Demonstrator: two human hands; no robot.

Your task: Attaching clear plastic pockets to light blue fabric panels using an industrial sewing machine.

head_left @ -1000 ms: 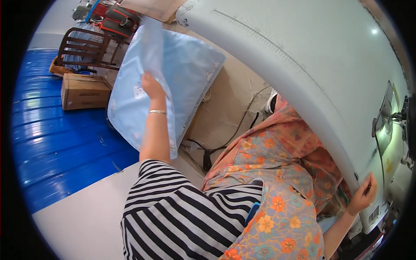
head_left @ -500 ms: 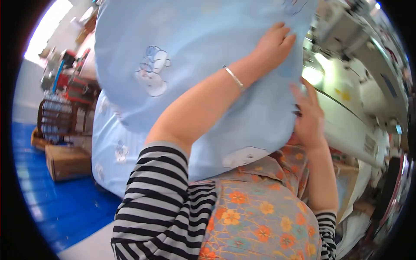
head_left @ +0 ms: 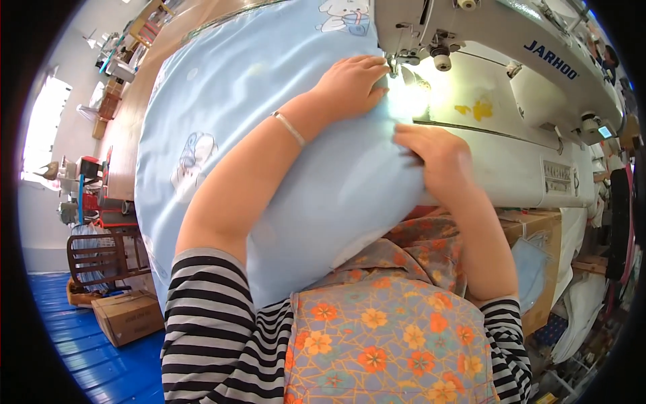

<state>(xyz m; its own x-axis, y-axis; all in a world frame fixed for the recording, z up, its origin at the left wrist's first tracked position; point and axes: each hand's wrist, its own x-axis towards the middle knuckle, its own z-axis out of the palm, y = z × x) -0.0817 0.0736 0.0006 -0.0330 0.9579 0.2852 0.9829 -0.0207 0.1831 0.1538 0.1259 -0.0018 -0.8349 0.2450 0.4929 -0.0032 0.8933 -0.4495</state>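
Observation:
Light blue fabric [head_left: 323, 175] printed with cartoon figures spreads across the table and down over my lap. My left hand [head_left: 351, 86] lies flat on it, fingers stretched toward the needle area of a white sewing machine [head_left: 464, 40]. At the fabric's right edge is my right hand [head_left: 436, 153], slightly blurred. Its upper fingers are stretched out over the cloth just below the lit needle area, while its lower fingers are bent and smeared. The presser foot [head_left: 394, 66] sits beside my left fingertips, at the fabric's edge.
The machine's pale bed [head_left: 498, 168] extends to the right, with a yellow mark on it. A cardboard box [head_left: 538, 269] holding blue cloth stands below. At left are another box [head_left: 128, 315], a brown chair [head_left: 101, 256] and blue flooring [head_left: 50, 296].
The machine's needle area has come into fuller view. The raised, bulging fabric now lies flatter, its right edge by the presser foot. Both hands have moved close to the needle area.

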